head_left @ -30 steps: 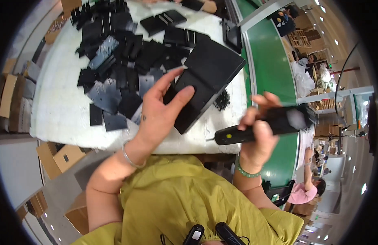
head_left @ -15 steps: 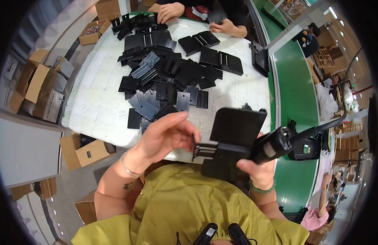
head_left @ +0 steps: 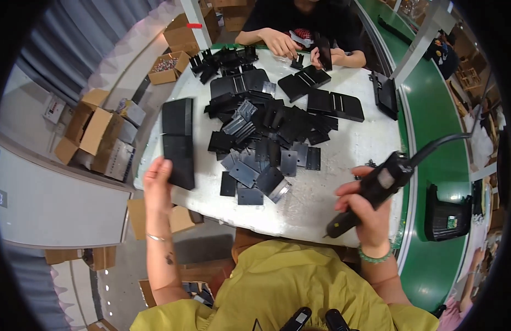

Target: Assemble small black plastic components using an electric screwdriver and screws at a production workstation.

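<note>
My left hand [head_left: 159,175] grips the lower end of a long black plastic panel [head_left: 178,140], held tilted over the table's left edge. A seam crosses the panel partway up. In my right hand [head_left: 366,207] is a black electric screwdriver [head_left: 377,187], its tip pointing down and left above the table's near right part, its cable running off to the upper right. Between my hands lies a loose heap of flat black plates [head_left: 266,132], some with small holes. Two-part black panels [head_left: 335,105] with pale metal strips lie behind the heap, to the right.
Across the white table [head_left: 316,204], a co-worker's hands [head_left: 280,44] handle black parts beside black brackets [head_left: 225,60]. A green conveyor [head_left: 426,160] on the right bears a black housing [head_left: 448,212]. Open cardboard boxes [head_left: 95,129] stand left; one [head_left: 170,66] holds small parts.
The black panel went from between my hands to the far left in my left hand. My right hand let go of it and keeps the screwdriver, now lower and tip down. The view shifted.
</note>
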Demonstrator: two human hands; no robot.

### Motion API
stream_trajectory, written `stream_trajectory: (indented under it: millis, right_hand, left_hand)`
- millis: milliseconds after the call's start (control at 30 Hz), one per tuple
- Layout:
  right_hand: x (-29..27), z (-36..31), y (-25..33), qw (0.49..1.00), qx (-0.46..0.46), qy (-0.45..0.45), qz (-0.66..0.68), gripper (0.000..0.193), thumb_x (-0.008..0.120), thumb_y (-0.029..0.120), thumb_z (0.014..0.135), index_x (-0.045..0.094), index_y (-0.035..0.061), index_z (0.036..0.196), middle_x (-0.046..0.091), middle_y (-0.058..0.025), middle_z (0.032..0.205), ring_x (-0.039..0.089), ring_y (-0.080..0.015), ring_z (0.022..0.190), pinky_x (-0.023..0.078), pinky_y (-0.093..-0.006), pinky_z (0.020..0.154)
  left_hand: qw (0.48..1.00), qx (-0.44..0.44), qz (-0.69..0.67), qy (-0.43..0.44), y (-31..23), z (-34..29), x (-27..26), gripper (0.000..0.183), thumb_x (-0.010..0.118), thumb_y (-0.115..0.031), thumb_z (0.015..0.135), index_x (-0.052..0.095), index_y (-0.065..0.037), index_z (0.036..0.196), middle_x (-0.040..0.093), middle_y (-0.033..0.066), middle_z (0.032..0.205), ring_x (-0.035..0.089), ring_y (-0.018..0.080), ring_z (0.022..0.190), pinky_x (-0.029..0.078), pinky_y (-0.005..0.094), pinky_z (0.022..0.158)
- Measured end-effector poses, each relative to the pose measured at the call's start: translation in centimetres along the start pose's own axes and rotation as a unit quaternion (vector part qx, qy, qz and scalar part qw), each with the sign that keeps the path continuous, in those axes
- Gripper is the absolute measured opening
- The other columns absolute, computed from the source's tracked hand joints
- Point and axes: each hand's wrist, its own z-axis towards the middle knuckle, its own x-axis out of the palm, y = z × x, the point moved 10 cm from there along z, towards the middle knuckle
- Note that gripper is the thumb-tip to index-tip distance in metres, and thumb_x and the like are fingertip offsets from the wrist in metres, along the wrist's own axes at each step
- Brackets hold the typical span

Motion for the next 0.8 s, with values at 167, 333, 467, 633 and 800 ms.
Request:
stream_trajectory:
  millis: [167,333,467,633,800]
  right_hand:
    - [-3.6,0.0,1.1,0.995,-0.048,-0.084,-0.002,0.046,0.066,0.012,0.074,0.045,-0.0032,0.112,0.062,-0.0109,0.079,0.057,-0.0157,0.062,0.046,-0.0253,0.059]
    - [-4.2,-0.4,1.0,0.990,-0.058,-0.125,0.007,0.045,0.065,0.012,0.074,0.045,-0.0024,0.112,0.061,-0.0104,0.076,0.054,-0.0151,0.059,0.044,-0.0256,0.058]
    - [-4.1,-1.4,1.8,0.989,-0.068,-0.134,0.015,0.045,0.065,0.011,0.074,0.045,-0.0021,0.113,0.060,-0.0106,0.076,0.053,-0.0143,0.058,0.044,-0.0246,0.056]
    - [-7.3,-3.4,2.5,0.976,-0.093,-0.194,0.025,0.046,0.063,0.009,0.075,0.042,-0.0018,0.115,0.058,-0.0094,0.077,0.048,-0.0111,0.055,0.041,-0.0210,0.053]
    - [-8.5,-3.4,2.1,0.976,-0.085,-0.199,0.019,0.047,0.065,0.011,0.075,0.042,-0.0018,0.115,0.058,-0.0093,0.076,0.048,-0.0110,0.055,0.040,-0.0206,0.053]
  left_hand:
    - [0.804,0.046,0.591,-0.035,-2.8,7.8,-9.7,0.031,0.065,-0.018,0.081,0.061,0.000,0.106,0.065,0.0084,0.084,0.062,0.0202,0.074,0.049,0.0324,0.070]
    - [0.814,0.307,0.493,0.014,-7.3,11.9,7.2,0.033,0.058,-0.025,0.085,0.061,-0.002,0.109,0.063,0.0160,0.104,0.059,0.0280,0.099,0.044,0.0343,0.086]
    - [0.874,0.088,0.469,0.095,1.8,22.1,12.6,0.039,0.063,-0.029,0.082,0.061,0.000,0.109,0.064,0.0143,0.100,0.060,0.0246,0.093,0.044,0.0311,0.082]
    - [0.936,-0.104,0.298,0.154,5.5,25.4,13.1,0.017,0.074,-0.014,0.074,0.059,-0.008,0.083,0.050,-0.0030,0.060,0.040,0.0082,0.047,0.038,0.0232,0.045]
    - [0.981,-0.020,0.091,0.172,-0.5,25.0,12.3,0.014,0.069,-0.017,0.081,0.060,-0.008,0.088,0.060,-0.0004,0.080,0.057,0.0102,0.069,0.052,0.0251,0.067]
